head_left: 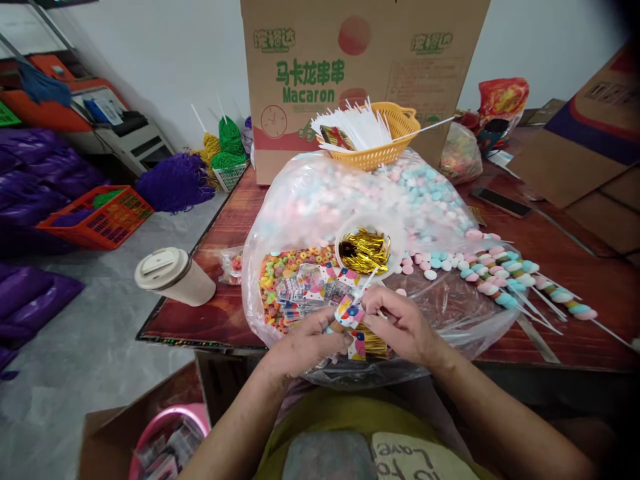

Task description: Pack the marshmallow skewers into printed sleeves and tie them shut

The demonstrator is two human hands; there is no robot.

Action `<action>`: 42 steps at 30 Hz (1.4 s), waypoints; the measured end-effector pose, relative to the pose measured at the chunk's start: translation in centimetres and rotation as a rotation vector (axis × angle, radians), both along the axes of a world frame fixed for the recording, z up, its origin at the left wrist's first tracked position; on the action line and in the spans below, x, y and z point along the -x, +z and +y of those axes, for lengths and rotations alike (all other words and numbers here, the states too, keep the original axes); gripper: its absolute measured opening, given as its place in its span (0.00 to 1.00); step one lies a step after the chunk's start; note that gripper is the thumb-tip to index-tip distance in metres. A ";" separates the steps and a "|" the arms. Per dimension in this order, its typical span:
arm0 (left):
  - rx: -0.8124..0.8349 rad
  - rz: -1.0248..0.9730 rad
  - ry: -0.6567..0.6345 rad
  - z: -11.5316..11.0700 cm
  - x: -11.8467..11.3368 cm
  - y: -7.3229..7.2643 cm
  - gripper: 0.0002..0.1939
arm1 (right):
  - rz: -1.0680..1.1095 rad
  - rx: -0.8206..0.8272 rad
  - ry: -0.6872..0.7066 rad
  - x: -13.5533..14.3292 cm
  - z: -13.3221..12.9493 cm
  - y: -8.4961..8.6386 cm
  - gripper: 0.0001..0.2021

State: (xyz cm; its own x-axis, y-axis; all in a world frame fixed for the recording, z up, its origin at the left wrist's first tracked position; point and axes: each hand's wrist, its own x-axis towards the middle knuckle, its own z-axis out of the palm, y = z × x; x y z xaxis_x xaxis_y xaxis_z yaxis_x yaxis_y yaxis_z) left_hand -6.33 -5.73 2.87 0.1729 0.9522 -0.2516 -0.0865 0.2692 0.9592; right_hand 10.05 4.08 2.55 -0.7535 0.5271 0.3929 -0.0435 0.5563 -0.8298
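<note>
Close in front of me, both hands meet at a small printed candy bag (349,312) with a white stick (367,280) poking up out of it. My left hand (307,343) is closed around its lower left side, with a bit of pale blue candy showing at the fingers. My right hand (403,327) pinches the bag's right edge near the stick; its fingertips are partly hidden. Flat printed bags (315,287) lie just beyond, on colourful ring candies (300,257). Gold twist ties (376,343) lie under my hands, and more fill a round clear tub (345,230).
A big clear bag of pastel candies (320,193) covers the table's middle. Behind it are a yellow basket of white sticks (370,159) and a Macaron carton (320,73). Candy skewers (505,270) and a phone (501,202) lie right; a lidded cup (183,280) stands left.
</note>
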 end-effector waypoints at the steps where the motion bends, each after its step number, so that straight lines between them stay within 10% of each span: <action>1: 0.015 -0.017 -0.006 0.0 0.0 -0.1 0.18 | 0.042 0.153 -0.040 -0.1 -0.2 -0.4 0.08; 5: -0.044 0.117 0.026 0.0 -0.3 -0.4 0.20 | 0.172 0.449 -0.238 -0.6 -0.8 -1.1 0.07; 12: -0.190 0.177 0.095 0.0 -1.2 0.2 0.21 | 0.035 0.349 -0.470 -1.2 -0.9 1.3 0.13; 20: -0.044 -0.019 0.200 0.6 -2.1 -0.4 0.16 | -0.139 0.162 -0.239 -1.1 0.0 2.7 0.11; 31: -0.137 0.299 0.324 1.1 -3.3 -2.1 0.20 | -0.199 0.225 -0.214 0.2 -1.1 1.0 0.16; 42: -0.149 0.237 -0.178 0.6 1.0 1.2 0.25 | 0.133 0.856 -0.164 -0.3 0.3 0.1 0.16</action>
